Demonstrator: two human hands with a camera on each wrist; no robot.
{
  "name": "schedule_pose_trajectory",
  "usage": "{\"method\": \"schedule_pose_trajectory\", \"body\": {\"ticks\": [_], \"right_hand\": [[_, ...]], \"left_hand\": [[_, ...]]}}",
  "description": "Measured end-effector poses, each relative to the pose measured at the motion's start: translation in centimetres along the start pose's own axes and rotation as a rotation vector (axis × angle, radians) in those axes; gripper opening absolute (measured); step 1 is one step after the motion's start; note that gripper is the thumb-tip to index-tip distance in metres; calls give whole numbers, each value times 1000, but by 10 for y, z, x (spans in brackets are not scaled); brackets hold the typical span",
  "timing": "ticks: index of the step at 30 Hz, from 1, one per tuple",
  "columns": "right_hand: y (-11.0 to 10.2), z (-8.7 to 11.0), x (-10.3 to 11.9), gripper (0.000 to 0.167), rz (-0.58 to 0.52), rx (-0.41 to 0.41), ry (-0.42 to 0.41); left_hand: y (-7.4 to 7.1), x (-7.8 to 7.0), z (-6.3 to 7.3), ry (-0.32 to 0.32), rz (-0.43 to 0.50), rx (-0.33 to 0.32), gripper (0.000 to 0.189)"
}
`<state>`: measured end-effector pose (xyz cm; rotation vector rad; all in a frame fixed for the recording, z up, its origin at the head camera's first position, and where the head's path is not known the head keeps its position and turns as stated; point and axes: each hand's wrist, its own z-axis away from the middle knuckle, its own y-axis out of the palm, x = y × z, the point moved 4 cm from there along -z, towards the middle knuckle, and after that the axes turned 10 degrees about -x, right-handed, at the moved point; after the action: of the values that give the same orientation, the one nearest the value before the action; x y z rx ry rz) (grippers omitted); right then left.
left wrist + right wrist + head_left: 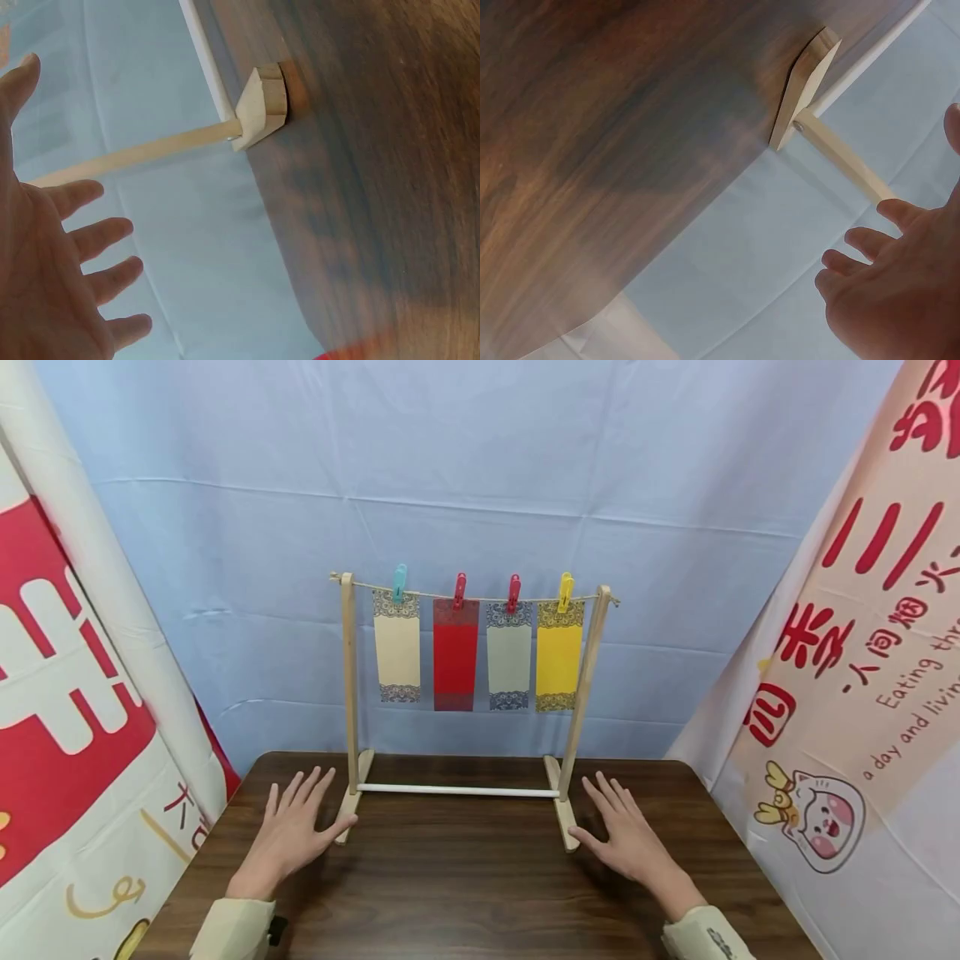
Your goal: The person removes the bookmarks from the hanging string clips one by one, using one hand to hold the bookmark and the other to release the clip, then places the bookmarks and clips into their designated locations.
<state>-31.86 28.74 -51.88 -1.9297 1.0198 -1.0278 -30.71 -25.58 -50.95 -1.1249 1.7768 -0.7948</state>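
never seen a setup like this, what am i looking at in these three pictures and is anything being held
A person wears three cameras. The big picture is from the head; the other two are from the wrists. The left hand and right hand lie flat and spread on a dark wooden table, holding nothing. Between them stands a small wooden rack. From its string hang four paper cards, cream, red, grey and yellow, each clipped by a peg.
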Motion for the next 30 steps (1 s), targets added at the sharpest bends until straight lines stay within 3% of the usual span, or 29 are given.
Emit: {"method": "schedule_pose_trajectory", "body": {"ticks": [23,30], "right_hand": [[3,-16,22,91,-10,-25,-65],[-2,-19,32,93,-13,-6,-47]], "left_hand": [[-4,-4,-5,26,11,-38,97],[-7,-7,-6,31,20,-46,98]]}}
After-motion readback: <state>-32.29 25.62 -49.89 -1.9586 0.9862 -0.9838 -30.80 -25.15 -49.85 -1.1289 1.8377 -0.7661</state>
